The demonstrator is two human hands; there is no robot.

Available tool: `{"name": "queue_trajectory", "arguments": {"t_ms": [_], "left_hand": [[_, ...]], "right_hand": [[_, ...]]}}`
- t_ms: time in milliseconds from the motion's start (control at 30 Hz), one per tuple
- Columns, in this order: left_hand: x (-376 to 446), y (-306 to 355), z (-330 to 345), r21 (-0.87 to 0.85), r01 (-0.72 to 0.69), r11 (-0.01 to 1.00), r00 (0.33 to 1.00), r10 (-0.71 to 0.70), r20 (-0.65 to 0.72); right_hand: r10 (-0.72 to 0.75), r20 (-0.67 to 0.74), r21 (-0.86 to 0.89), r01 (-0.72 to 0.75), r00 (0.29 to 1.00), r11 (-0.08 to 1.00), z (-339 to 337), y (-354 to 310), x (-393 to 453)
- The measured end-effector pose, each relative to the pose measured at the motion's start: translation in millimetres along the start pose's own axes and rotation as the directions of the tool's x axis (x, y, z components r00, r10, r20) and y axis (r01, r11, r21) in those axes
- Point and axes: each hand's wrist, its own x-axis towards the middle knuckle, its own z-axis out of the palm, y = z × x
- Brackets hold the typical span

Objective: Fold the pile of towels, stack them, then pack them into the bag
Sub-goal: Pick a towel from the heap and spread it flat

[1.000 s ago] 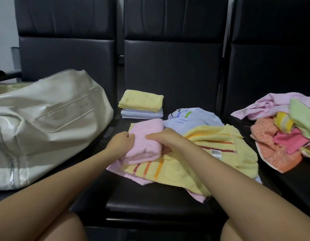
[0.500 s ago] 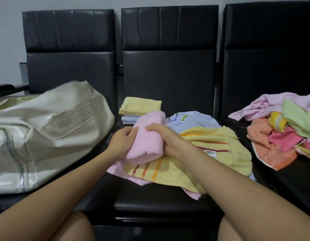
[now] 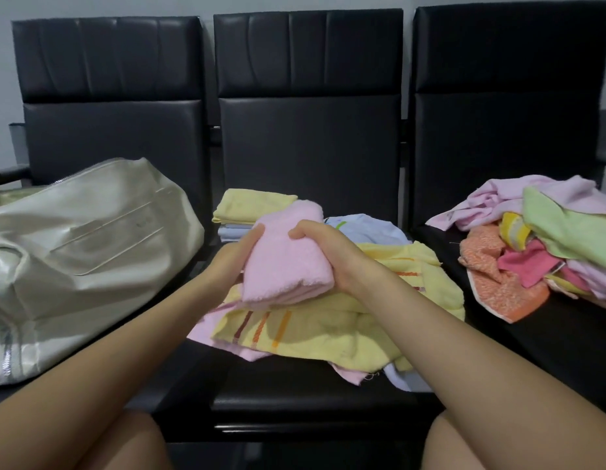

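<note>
At frame centre, the left hand (image 3: 233, 258) and right hand (image 3: 332, 254) both grip a folded pink terry towel (image 3: 285, 257). It is held above a loose yellow striped towel (image 3: 328, 329).

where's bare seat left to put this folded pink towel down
Bare black seat shows in front of the loose yellow striped towel, and a strip between it and the mixed towel pile. The cream bag fills the left seat.

A row of three black seats (image 3: 295, 398) carried everything: a cream bag (image 3: 77, 262) lay on the left seat, a small folded stack (image 3: 250, 212) and loose yellow, pink and blue towels (image 3: 328, 330) on the middle one, and a jumbled pile (image 3: 539, 245) on the right.
</note>
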Motion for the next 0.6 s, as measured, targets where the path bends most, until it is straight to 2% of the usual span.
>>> {"name": "queue_trajectory", "arguments": {"t_ms": [67, 200, 333, 467, 533, 600], "left_hand": [[6, 6, 1, -0.101, -0.048, 0.994, 0.999, 0.046, -0.019], [12, 20, 11, -0.383, 0.039, 0.923, 0.992, 0.010, 0.124], [7, 23, 28, -0.344, -0.006, 0.939, 0.981, 0.073, 0.182], [9, 11, 21, -0.284, 0.085, 0.955, 0.985, -0.038, 0.167], [10, 9, 23, -0.320, 0.094, 0.943, 0.993, -0.064, 0.103], [15, 9, 24, -0.418, 0.026, 0.908, 1.000, -0.017, 0.025]], "right_hand": [[-0.032, 0.027, 0.066, 0.030, 0.999, 0.997, -3, -7, -2], [-0.010, 0.087, 0.204, -0.008, 0.996, 0.979, -7, -20, -4], [0.023, 0.114, 0.268, -0.053, 0.993, 0.962, -16, -22, 3], [0.074, 0.052, 0.328, -0.087, 0.996, 0.941, -23, -8, 10], [0.109, 0.035, 0.397, -0.114, 0.993, 0.911, -19, -2, 14], [0.108, 0.024, 0.444, -0.108, 0.994, 0.889, -13, 3, 19]]}}
